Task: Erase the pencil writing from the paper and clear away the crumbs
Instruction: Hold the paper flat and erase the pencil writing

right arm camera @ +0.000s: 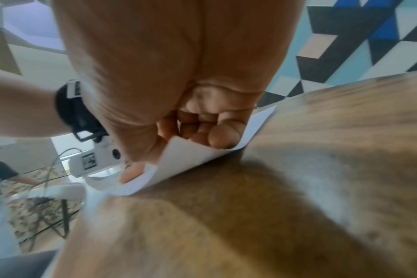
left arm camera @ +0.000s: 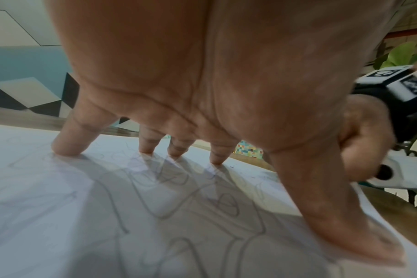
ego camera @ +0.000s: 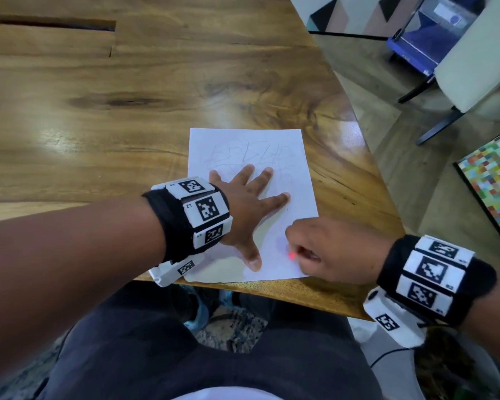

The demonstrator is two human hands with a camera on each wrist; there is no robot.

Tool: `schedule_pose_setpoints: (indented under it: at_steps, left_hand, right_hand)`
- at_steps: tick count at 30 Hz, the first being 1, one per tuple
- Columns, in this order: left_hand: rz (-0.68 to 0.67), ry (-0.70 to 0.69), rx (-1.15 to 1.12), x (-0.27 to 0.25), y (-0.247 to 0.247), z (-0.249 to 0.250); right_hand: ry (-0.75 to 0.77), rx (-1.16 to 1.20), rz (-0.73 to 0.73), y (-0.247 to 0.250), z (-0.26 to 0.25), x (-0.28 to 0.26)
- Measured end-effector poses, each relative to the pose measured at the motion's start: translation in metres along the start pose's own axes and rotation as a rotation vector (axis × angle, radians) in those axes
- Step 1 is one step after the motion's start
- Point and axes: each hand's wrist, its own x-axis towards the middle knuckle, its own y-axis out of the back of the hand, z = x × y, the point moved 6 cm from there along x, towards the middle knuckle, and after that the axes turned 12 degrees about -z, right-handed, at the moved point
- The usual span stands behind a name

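I am pressing the spread fingertips (left arm camera: 64, 150) of my left hand (ego camera: 243, 206) flat onto the white rectangular sheet of paper (ego camera: 298, 168), fingers straight and splayed, thumb stretched toward the near edge, gripping nothing. I judge this spread is there to pin the thin sheet so it does not slide or wrinkle under rubbing.

My right hand (ego camera: 326, 249) is curling its fingers (right arm camera: 223, 138) tightly near the sheet's near right corner. In the head view a small reddish-pink tip (ego camera: 292, 255) is showing between thumb and fingers, probably an eraser, though it is too small to tell for sure. In the right wrist view the corner of the paper is lifting and curling up against those fingers, which suggests how light and limp the sheet is.

The grey pencil writing (ego camera: 251, 154) is lying mostly on the far half of the sheet, looping scribbles running under and beyond my left fingers, so most of the erasing seems not yet done. A few dark specks near the right edge may be crumbs; I cannot tell.

The paper is lying at the near right edge of the glossy brown wooden table (ego camera: 127, 111), whose smooth, grained, polished surface is likely letting paper slip easily.
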Motion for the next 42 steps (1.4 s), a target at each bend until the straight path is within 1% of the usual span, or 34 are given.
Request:
schedule_pose_setpoints:
  at_steps: [4,5,8,10,13,14,15,17,20,22,24,27,29,31,33,34,35,36,38,40,42]
  left_hand:
    - [0.006,-0.010,-0.010,0.000,0.000,-0.001]
    - [0.005,-0.011,-0.013,0.000,0.000,-0.001]
    - [0.004,-0.013,-0.010,0.001,0.000,-0.001]
    - [0.006,-0.016,-0.006,0.001,-0.001,-0.001]
    - [0.011,-0.019,0.000,0.001,-0.001,-0.001]
    - [0.010,-0.017,0.000,0.000,-0.001,-0.001]
    - [0.008,-0.017,0.001,0.001,-0.001,-0.001]
    - [0.002,-0.016,0.000,0.000,-0.001,-0.001]
    - [0.002,-0.017,-0.001,0.001,-0.001,-0.001]
    - [0.004,-0.019,-0.002,0.001,-0.002,-0.002]
    - [0.008,-0.021,-0.003,0.001,-0.002,-0.003]
    - [0.007,-0.027,-0.010,0.002,-0.003,-0.004]
    - [0.013,-0.028,-0.010,0.002,-0.003,-0.005]
    - [0.019,-0.032,-0.025,0.002,-0.003,-0.005]
    - [0.021,-0.026,-0.022,0.001,-0.003,-0.005]
    - [0.023,-0.023,-0.016,0.002,-0.003,-0.005]
    - [0.026,-0.020,-0.013,0.002,-0.003,-0.006]
    - [0.029,-0.018,-0.016,0.002,-0.003,-0.006]
    - [0.030,-0.015,-0.018,0.001,-0.003,-0.006]
    - [0.024,-0.009,-0.009,0.001,-0.003,-0.007]
    - [0.018,-0.008,-0.008,0.000,-0.003,-0.006]
  right_hand:
    - [-0.107,0.055,0.125,0.018,0.027,-0.002]
    - [-0.102,0.039,0.116,0.017,0.026,-0.003]
    - [-0.010,-0.044,0.008,0.001,0.004,-0.006]
    - [0.000,-0.031,-0.018,0.000,0.002,-0.006]
    - [-0.090,0.071,0.090,0.016,0.024,-0.003]
    - [-0.100,0.082,0.130,0.020,0.029,-0.003]
    - [-0.102,0.074,0.141,0.020,0.032,-0.003]
    - [-0.069,0.028,0.091,0.014,0.021,-0.004]
    - [0.035,-0.012,-0.026,0.002,-0.007,-0.002]
    - [0.040,0.005,-0.030,0.004,-0.012,0.004]
    - [-0.029,0.039,0.047,0.016,-0.002,0.014]
    - [-0.194,0.119,0.230,0.039,0.029,0.023]
    - [-0.238,0.139,0.282,0.043,0.036,0.024]
    - [-0.169,0.118,0.230,0.035,0.021,0.023]
    - [-0.057,0.072,0.119,0.019,-0.005,0.022]
    - [-0.029,0.055,0.076,0.013,-0.013,0.021]
    - [-0.032,0.048,0.075,0.014,-0.013,0.021]
    - [-0.063,0.053,0.112,0.019,-0.007,0.023]
    - [-0.175,0.087,0.222,0.032,0.019,0.027]
    - [-0.283,0.144,0.297,0.043,0.043,0.029]
    - [-0.293,0.143,0.316,0.043,0.046,0.028]
